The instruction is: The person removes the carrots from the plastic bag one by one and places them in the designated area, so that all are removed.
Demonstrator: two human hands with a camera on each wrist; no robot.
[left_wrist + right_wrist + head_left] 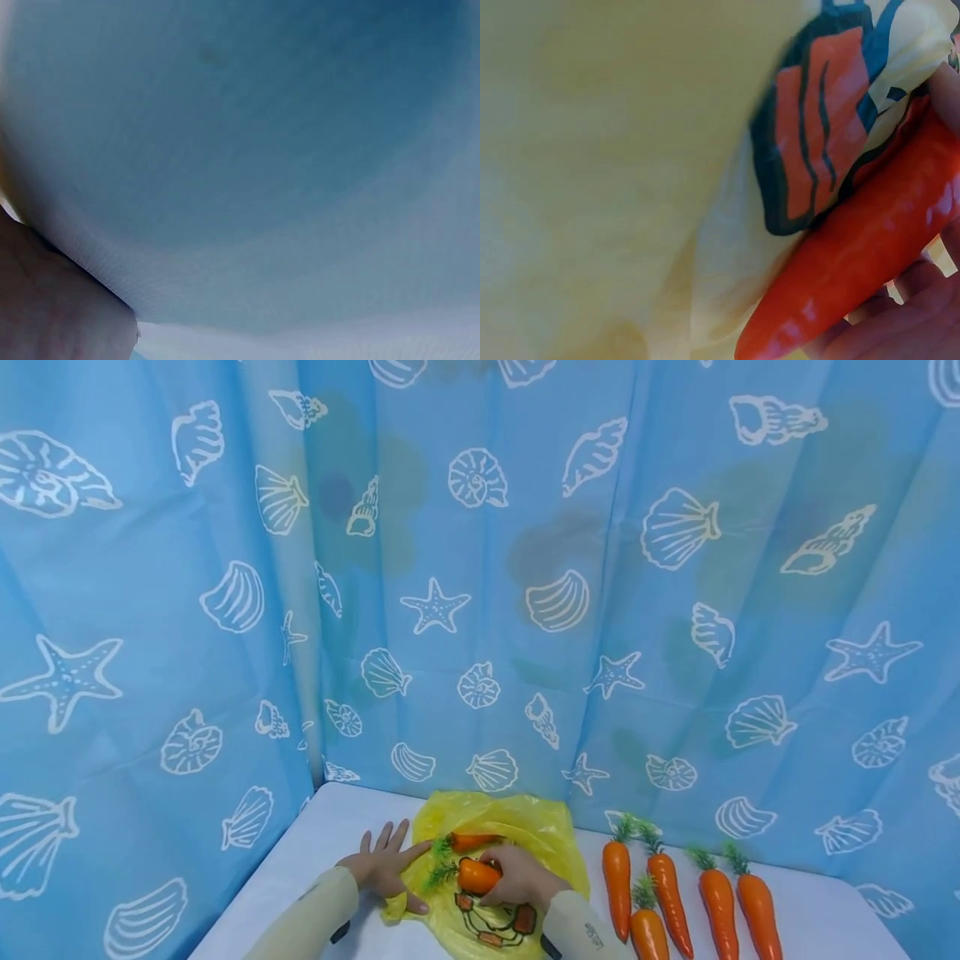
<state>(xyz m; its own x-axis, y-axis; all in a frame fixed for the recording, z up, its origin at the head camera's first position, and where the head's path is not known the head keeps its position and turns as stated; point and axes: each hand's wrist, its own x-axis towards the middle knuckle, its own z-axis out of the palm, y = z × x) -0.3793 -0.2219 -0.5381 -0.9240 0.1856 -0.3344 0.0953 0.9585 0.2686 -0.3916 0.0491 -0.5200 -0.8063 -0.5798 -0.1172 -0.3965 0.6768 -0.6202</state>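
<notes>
A yellow plastic bag (555,827) with a printed orange and dark pattern lies flat on the table. My right hand (517,877) grips an orange carrot (477,877) with green leafy top above the bag; in the right wrist view the carrot (862,240) lies along the fingers (907,322), near the print. A second carrot (474,842) rests on the bag just beyond it. With fingers spread, my left hand (382,868) rests at the bag's left edge, a fold of yellow plastic by its thumb. The left wrist view shows mostly blurred pale surface and part of the hand (60,300).
Several more carrots with green tops, among them a short one (648,935) and a long one (757,914), lie on the white table (832,918) to the right. A blue curtain (480,610) with white shell prints hangs behind and at the left.
</notes>
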